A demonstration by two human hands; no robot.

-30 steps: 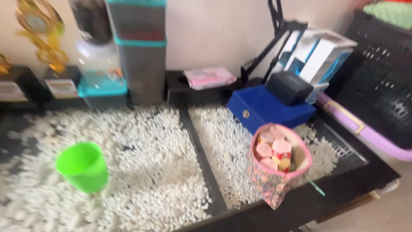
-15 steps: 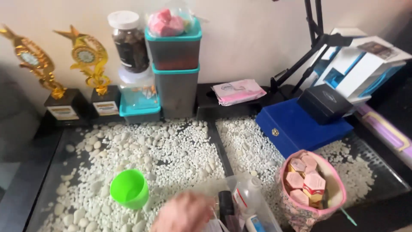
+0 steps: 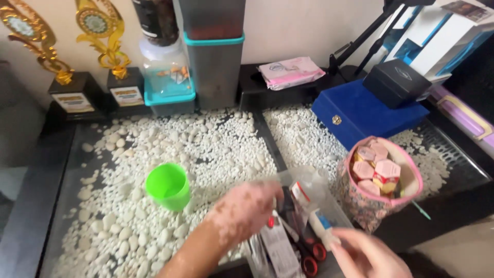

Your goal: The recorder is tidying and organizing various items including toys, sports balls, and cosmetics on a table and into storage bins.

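My left hand curls its grip on the top of a clear bag of small things, at the surface's 6 o'clock edge. My right hand touches its near end; I cannot tell that grip. I think I am setting it down. Its long side runs 11 to 5. A green cup sits at 9 o'clock.

A flat pink packet lies on the black ledge by the wall, with white-and-blue boxes stacked at the far right above a black box on a blue case. Small pink and red cartons fill the floral pouch. Pale labels front the two trophy bases at left.
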